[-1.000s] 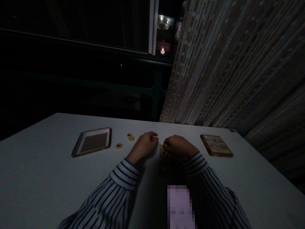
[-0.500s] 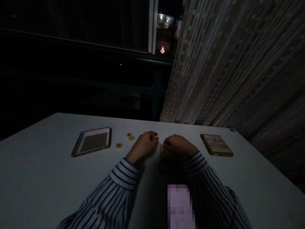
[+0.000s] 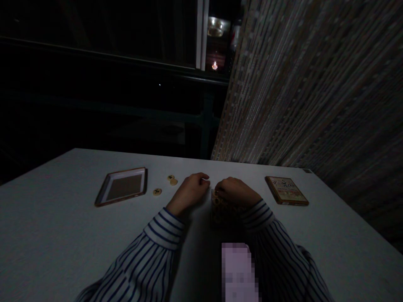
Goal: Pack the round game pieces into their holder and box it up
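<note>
My left hand (image 3: 192, 189) rests on the white table (image 3: 59, 218), fingers loosely curled with a gap between thumb and forefinger; nothing shows in it. My right hand (image 3: 237, 191) is bent down over a dark game board (image 3: 215, 224) and covers much of it. Its fingertips are pressed together at the board's far left corner, and what they grip, if anything, is hidden. Pale round pieces with ring marks (image 3: 217, 201) lie on the board. Left of my left hand are a round wooden piece with an X (image 3: 157, 191), another X piece (image 3: 170, 177) and a plain one (image 3: 173, 182).
An upturned shallow tin lid (image 3: 97, 201) lies at the left. On the right sits a flat box with a printed cover (image 3: 288, 191). A pixelated pink patch (image 3: 239, 272) is at the bottom edge. A string curtain (image 3: 267, 84) hangs behind the table by a dark window.
</note>
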The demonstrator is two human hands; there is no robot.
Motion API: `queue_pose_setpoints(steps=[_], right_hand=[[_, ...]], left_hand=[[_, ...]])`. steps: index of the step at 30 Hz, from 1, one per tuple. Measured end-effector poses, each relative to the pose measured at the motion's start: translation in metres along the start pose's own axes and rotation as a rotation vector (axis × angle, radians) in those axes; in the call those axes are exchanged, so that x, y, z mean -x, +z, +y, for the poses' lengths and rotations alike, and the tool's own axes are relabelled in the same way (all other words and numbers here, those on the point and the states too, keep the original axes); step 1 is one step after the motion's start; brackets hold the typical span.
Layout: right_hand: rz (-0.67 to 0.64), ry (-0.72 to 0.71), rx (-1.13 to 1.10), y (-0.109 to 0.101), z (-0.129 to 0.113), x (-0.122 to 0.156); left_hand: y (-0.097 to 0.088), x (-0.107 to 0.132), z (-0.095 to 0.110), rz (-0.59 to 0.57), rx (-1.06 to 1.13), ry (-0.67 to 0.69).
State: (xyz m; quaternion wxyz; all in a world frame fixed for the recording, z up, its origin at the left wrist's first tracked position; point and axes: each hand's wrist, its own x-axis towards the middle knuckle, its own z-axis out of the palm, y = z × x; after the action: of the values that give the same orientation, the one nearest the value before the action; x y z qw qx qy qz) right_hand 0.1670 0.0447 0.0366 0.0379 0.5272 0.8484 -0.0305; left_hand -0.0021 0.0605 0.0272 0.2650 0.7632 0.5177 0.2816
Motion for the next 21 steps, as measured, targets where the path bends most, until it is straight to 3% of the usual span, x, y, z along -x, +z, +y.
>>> queue_pose_setpoints(steps=[21], right_hand=[[-0.004, 0.01, -0.018, -0.0001, -0.002, -0.0001]], left_hand=[[-0.0022, 0.0025, 0.0043, -0.027, -0.01, -0.013]])
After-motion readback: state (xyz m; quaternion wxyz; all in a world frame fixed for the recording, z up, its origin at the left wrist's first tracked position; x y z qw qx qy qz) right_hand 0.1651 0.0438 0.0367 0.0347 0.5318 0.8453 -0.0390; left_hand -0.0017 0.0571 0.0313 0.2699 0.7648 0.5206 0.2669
